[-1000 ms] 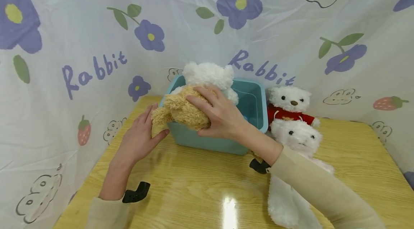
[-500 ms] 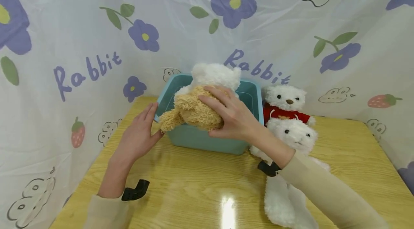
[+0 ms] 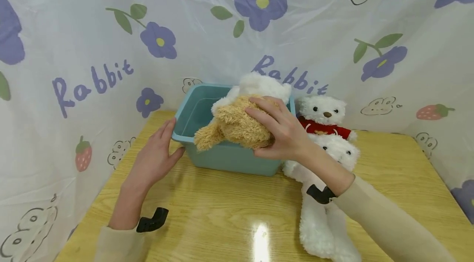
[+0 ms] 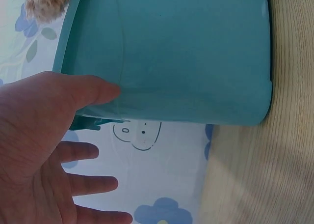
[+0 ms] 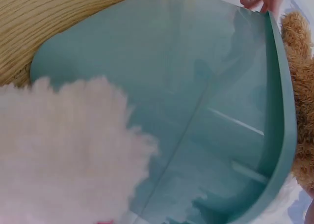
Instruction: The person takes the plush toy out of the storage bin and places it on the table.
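Note:
My right hand (image 3: 286, 132) grips a tan plush toy (image 3: 242, 124) over the front rim of a light blue plastic bin (image 3: 229, 161). The toy's face is out of sight and a stubby limb hangs at its left. Behind it, a white plush toy (image 3: 264, 85) sits in the bin's right half. My left hand (image 3: 152, 157) lies at the bin's front left corner. In the left wrist view, its thumb (image 4: 98, 89) touches the bin's wall while the other fingers extend beside it, spread and fairly straight.
Right of the bin sits a white bear in a red hoodie (image 3: 322, 126). Before it lies a long-legged white plush toy (image 3: 314, 221), partly under my right forearm. Everything stands on a wooden table (image 3: 214, 221) against a flowered cloth (image 3: 207, 48).
The tan toy and the white toy behind it have shifted right within the bin, moved along with my right hand. My left hand stays by the bin's left corner. The head view has turned slightly.

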`<move>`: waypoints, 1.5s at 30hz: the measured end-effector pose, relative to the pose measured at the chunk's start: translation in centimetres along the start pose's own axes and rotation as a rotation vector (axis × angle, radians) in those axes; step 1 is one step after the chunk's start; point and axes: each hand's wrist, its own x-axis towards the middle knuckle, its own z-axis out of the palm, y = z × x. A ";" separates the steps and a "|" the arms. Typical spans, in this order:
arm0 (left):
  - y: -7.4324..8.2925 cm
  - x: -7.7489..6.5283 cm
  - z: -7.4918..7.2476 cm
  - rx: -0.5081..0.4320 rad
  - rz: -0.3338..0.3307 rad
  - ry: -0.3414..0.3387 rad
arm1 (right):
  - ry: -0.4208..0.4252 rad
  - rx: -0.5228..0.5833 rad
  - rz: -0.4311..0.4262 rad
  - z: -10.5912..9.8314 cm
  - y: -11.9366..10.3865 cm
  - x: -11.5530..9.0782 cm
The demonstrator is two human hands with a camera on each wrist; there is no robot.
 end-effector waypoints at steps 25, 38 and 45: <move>0.4 0.1 0.1 0.035 0.027 0.049 | 0.296 -0.028 0.051 -6.5 1.2 -0.7; 0.8 0.3 0.1 0.039 0.031 0.044 | 0.539 -0.087 0.235 -10.6 0.9 0.6; 0.8 0.5 0.3 0.044 0.043 0.050 | 0.698 -0.117 0.309 -11.9 1.1 0.6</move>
